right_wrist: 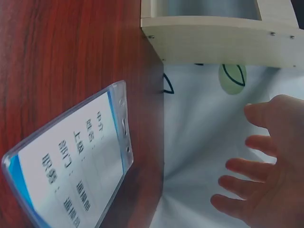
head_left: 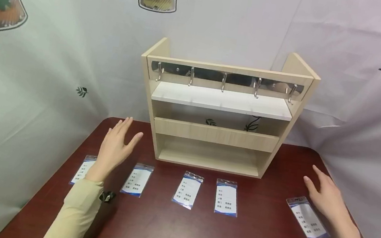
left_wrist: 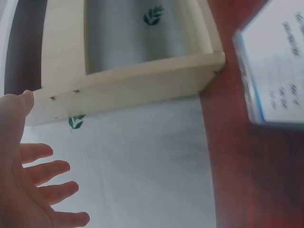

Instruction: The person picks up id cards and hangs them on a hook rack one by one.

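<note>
My left hand, fingers spread and nothing in it, hovers over the left side of the table, overlapping the leftmost badge card in the head view. A second badge card lies just right of that wrist. On the other side, my right hand is held out with extended, empty fingers above the far right badge card, which shows large in the right wrist view. Two more cards, one slightly tilted and one nearly straight, lie mid-table. Each is a clear sleeve with a white and blue insert.
A pale wooden shelf rack stands at the back of the dark red table. Several metal hooks line a strip along its top board. Behind hangs a light cloth printed with plants, also draped at both sides.
</note>
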`<state>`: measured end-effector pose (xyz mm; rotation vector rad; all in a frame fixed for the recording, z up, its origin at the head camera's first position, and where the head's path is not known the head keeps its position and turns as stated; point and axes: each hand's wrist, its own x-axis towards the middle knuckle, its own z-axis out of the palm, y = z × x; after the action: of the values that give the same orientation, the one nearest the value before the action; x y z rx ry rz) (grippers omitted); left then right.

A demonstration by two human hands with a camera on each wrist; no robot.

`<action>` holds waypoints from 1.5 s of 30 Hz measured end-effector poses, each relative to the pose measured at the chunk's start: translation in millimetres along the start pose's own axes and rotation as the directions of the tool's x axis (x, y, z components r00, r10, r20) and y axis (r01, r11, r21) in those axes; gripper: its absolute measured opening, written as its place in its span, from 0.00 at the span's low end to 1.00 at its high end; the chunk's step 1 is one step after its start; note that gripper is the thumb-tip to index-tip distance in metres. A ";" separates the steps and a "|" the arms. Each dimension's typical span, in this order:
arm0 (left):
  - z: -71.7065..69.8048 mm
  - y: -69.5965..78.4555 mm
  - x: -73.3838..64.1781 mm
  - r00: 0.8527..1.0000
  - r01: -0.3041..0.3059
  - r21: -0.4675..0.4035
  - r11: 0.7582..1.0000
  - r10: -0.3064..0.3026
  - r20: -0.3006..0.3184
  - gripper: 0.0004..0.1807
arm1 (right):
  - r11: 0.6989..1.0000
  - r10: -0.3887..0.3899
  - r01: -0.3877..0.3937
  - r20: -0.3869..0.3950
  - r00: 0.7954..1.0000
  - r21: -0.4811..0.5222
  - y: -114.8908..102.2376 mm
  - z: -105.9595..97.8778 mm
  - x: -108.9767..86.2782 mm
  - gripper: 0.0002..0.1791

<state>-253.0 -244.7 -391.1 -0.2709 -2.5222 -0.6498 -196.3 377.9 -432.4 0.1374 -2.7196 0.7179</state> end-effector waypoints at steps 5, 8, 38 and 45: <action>-0.9 8.9 9.4 0.999 0.021 -0.091 0.996 -0.024 -0.029 0.39 | 1.000 0.017 -0.017 0.029 0.999 -0.014 4.5 -2.9 -3.6 0.33; -1.3 13.2 14.2 0.998 0.029 -0.143 0.989 -0.036 -0.053 0.38 | 1.000 0.019 -0.018 0.040 0.999 -0.024 7.3 -3.7 -6.5 0.32; 12.1 31.4 45.5 0.985 0.093 -0.372 0.924 -0.140 -0.103 0.34 | 0.982 0.169 -0.137 0.299 0.939 -0.126 32.7 -13.7 -24.8 0.38; 14.7 32.4 48.5 0.986 0.090 -0.381 0.920 -0.137 -0.096 0.34 | 0.975 0.216 -0.178 0.386 0.897 -0.132 36.6 -13.5 -24.1 0.40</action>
<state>-290.4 -206.4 -363.7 -0.2114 -2.2954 -1.1641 -176.1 416.6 -446.4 -0.0201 -3.1897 0.6755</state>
